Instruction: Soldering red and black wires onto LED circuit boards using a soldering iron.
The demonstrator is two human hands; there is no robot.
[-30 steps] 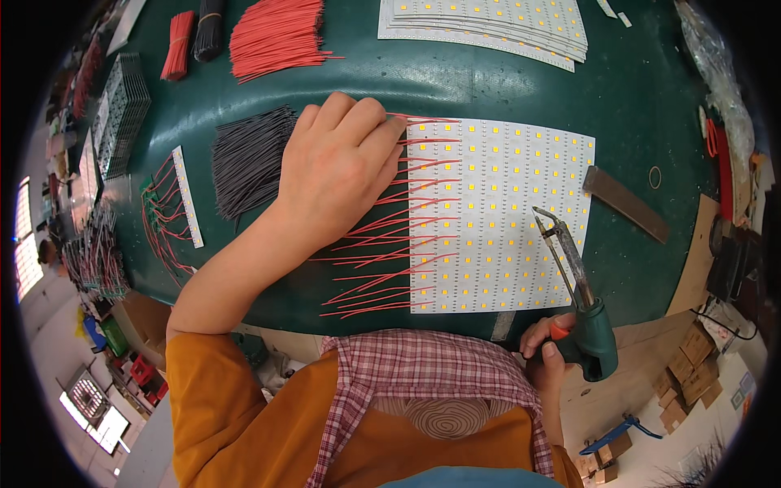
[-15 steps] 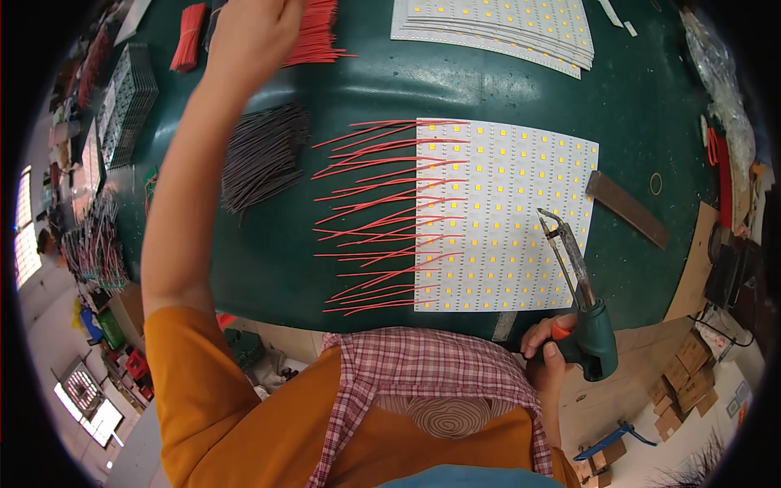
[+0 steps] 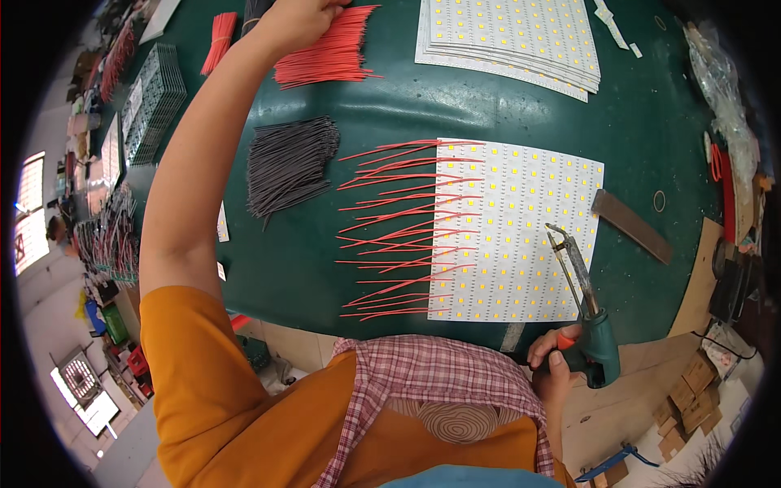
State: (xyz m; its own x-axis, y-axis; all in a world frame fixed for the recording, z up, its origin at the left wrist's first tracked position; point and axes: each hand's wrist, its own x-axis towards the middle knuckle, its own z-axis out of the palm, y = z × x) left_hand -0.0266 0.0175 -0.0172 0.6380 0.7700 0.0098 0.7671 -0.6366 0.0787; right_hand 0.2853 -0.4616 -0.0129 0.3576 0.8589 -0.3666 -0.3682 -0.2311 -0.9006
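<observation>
Head view: the LED panel (image 3: 529, 244) lies central, red wires (image 3: 443, 195) crossing its nine-o'clock edge. The left hand (image 3: 301, 23) covers part of the red wire pile (image 3: 329, 61) at half past ten; I cannot tell its finger closure. The right hand (image 3: 556, 358) clamps a soldering gun (image 3: 602, 346), overhanging the panel toward five. Black wires (image 3: 293, 163): ten; metal bar (image 3: 633, 228): three.

The left hand (image 3: 303, 23) reaches far forward, its arm (image 3: 199, 154) extended, the right hand (image 3: 556, 363) curled lower down

Having left the red leads (image 3: 460, 142) on the white panel (image 3: 521, 244), the left hand (image 3: 303, 23) is now farther out at the red wire pile (image 3: 325, 58), the black wires (image 3: 291, 163) nearer than it uncovered, its forearm (image 3: 199, 146) mostly hiding a white strip (image 3: 223, 224).
</observation>
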